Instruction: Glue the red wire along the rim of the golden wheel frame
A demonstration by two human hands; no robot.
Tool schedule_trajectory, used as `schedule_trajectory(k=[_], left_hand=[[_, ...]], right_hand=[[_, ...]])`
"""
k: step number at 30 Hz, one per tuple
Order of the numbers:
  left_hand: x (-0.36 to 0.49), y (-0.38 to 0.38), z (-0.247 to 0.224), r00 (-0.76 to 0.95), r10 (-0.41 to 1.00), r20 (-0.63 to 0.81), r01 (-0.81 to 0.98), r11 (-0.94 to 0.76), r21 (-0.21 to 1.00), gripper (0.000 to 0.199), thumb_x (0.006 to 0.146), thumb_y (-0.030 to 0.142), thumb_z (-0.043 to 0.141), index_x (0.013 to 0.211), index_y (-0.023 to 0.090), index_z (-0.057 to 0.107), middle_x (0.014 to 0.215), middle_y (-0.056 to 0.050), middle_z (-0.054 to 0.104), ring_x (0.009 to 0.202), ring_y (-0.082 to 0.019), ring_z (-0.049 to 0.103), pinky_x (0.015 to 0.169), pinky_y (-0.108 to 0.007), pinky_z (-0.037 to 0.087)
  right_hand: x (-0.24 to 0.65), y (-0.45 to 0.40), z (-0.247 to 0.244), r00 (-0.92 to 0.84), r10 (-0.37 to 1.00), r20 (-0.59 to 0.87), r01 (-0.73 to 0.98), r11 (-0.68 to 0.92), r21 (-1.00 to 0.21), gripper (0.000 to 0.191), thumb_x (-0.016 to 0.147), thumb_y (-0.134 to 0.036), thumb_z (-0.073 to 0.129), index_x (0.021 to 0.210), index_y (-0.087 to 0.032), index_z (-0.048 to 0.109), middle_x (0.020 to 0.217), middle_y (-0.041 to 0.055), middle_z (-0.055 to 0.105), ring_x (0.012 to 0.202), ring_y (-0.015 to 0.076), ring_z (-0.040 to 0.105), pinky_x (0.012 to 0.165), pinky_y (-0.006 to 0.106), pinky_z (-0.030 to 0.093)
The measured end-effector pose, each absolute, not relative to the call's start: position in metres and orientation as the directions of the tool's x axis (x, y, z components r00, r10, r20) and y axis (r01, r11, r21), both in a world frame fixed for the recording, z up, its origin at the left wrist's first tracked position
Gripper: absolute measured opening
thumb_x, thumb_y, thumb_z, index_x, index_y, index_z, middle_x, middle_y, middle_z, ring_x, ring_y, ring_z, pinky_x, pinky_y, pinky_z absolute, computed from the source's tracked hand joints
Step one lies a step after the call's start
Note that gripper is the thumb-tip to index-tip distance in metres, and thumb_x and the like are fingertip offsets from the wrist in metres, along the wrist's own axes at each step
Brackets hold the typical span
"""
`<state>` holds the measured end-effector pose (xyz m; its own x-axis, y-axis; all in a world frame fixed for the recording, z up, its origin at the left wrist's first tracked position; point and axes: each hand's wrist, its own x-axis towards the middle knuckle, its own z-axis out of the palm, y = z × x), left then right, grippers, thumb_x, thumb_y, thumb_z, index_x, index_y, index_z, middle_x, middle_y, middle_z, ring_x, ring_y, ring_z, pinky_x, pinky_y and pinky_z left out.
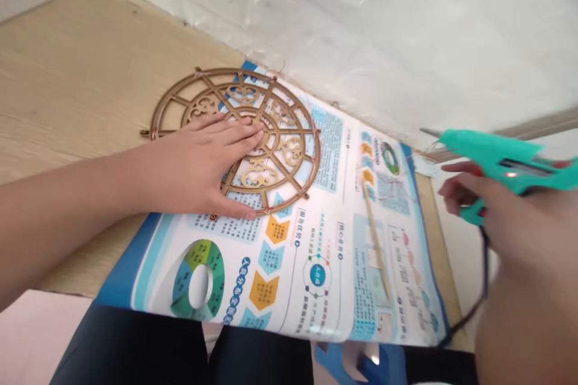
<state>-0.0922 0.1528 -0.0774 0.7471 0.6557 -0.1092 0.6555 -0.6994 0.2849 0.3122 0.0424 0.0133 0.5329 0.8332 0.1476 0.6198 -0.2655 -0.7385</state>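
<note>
- Left hand (203, 162) lies flat on the round wooden fretwork disc (271, 132), palm down, fingers (244, 135) spread and released, pressing on the disc's near-left part; nothing gripped.
- Disc: brown, openwork with spokes and scrolls, lying flat, partly on the printed poster (316, 264) and partly on the bare desk (67, 84).
- Right hand (506, 222) is clenched round a teal glue gun (497, 159), held in the air over the right end of the poster, nozzle pointing left toward the disc, well apart from it. A small light glows on the gun's body.
- Dark cord (484, 277) hangs from the gun down past the poster's right edge.
- Thin wooden stick (374, 234) lies on the poster between disc and gun.
- Poster overhangs the desk's near edge, above dark trouser legs (135, 349).
- White plastic sheeting (361, 24) runs along the far side of the desk, just behind disc and poster.
</note>
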Motion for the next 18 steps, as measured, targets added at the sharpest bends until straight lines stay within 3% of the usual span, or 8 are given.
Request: schedule_trajectory(k=[3,6,9,18], left_hand=[[-0.092,0.152,-0.076,0.751,0.651,-0.109,0.646,-0.692,0.323,0.137,0.063,0.107,0.036,0.166,0.018,0.021,0.175,-0.005,0.017,0.161,-0.040,0.020,0.136,-0.047,0.000],[-0.092,0.151,-0.075,0.750,0.653,-0.106,0.648,-0.693,0.314,0.138,0.062,0.107,0.036,0.165,0.016,0.023,0.174,-0.007,0.019,0.161,-0.039,0.020,0.136,-0.048,0.002],[-0.091,0.151,-0.074,0.750,0.649,-0.128,0.654,-0.699,0.289,0.139,0.062,0.106,0.036,0.166,0.015,0.020,0.174,-0.007,0.017,0.163,-0.036,0.017,0.136,-0.047,0.003],[-0.093,0.149,-0.067,0.772,0.624,-0.121,0.629,-0.721,0.291,0.137,0.067,0.102,0.042,0.165,0.008,0.020,0.174,-0.012,0.017,0.162,-0.039,0.016,0.135,-0.049,0.005]], right_hand=[[0.329,0.027,-0.005,0.631,0.761,0.152,0.612,-0.367,-0.701,0.006,0.083,-0.022,0.074,0.085,-0.017,0.073,0.071,0.0048,0.066,0.060,0.0166,0.059,0.050,0.030,0.047],[0.342,0.003,-0.034,0.656,0.742,0.141,0.616,-0.418,-0.667,0.024,0.098,-0.036,0.069,0.108,-0.015,0.068,0.102,0.0049,0.070,0.085,0.0159,0.067,0.074,0.033,0.060],[0.349,-0.012,-0.054,0.603,0.788,0.125,0.650,-0.394,-0.650,0.030,0.100,-0.039,0.066,0.120,-0.016,0.067,0.122,0.0091,0.068,0.108,0.0227,0.068,0.094,0.045,0.059],[0.348,-0.021,-0.051,0.488,0.869,0.086,0.747,-0.365,-0.556,0.035,0.100,-0.042,0.065,0.125,-0.016,0.065,0.128,0.0094,0.066,0.113,0.0259,0.066,0.097,0.047,0.058]])
